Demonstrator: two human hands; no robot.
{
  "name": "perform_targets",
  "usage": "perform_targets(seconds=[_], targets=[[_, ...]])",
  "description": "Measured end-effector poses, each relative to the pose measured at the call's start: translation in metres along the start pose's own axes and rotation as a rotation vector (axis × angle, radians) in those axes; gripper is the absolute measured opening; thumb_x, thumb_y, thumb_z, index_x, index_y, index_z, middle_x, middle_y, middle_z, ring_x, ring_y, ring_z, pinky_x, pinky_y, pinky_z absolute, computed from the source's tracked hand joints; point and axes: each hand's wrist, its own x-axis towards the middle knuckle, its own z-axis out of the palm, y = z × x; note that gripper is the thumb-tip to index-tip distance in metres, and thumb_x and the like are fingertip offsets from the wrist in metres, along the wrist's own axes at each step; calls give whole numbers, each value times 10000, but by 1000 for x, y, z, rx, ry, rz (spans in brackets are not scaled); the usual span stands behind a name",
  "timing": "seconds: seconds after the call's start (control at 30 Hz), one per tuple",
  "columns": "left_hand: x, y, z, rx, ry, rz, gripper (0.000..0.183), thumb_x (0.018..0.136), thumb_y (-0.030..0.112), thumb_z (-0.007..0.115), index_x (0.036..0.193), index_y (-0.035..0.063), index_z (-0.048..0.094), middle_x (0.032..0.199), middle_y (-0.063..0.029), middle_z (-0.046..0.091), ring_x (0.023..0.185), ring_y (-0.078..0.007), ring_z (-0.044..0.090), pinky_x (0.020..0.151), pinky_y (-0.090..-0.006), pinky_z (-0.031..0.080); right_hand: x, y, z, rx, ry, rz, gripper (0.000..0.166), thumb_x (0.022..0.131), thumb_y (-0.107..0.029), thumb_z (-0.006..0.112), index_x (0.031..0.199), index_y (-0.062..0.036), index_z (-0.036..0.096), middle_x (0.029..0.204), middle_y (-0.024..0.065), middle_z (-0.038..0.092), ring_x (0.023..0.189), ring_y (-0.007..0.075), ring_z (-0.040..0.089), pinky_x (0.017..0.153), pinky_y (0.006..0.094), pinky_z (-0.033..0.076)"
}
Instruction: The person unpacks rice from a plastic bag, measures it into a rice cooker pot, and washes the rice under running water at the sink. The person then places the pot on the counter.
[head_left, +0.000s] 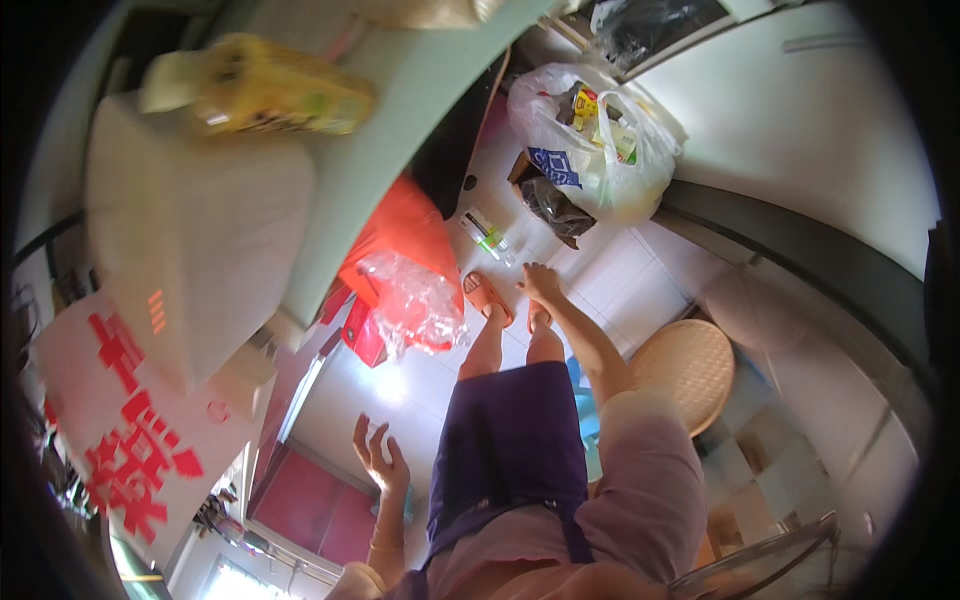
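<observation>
My right hand (540, 283) reaches forward above the tiled floor, near my orange slippers (484, 296), its fingers slightly spread and holding nothing that shows. Just ahead of it lies a clear plastic bottle with a green and white label (486, 236). Beyond stands a white plastic bag (600, 150) filled with packaging, beside a small open cardboard box (562, 210) with dark plastic in it. Off to my left side, my left hand (382, 454) is raised with its fingers apart and nothing in it. A red bag with clear plastic wrap (412, 270) rests between that hand and the bottle.
At the left, a pale green tabletop (397, 82) carries a yellow-labelled bottle (285, 90) and a pale box-like object (202, 217). A large box with red writing (142, 427) is below. To the right are a round woven bamboo tray (690, 375) and a white cabinet (780, 112).
</observation>
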Motion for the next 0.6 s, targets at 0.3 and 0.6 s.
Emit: perform_targets(seconds=[0.3,0.6], targets=[[-17,-95,99,108,33,-159,179,770,21,510,936,2,573,1158,-177,492,1077,-327,468,895,-425,386,165,-19,141,-80,121,128,1044,604,-439,741,1388,-92,146,1167,199,490,1120,320,447,869,476,378],[-9,-100,118,36,-130,-181,131,790,38,514,894,11,589,1036,-155,550,1084,-304,468,775,-371,454,184,-3,159,310,145,130,1101,557,-445,720,1386,-90,89,985,191,538,834,346,589,727,476,432]])
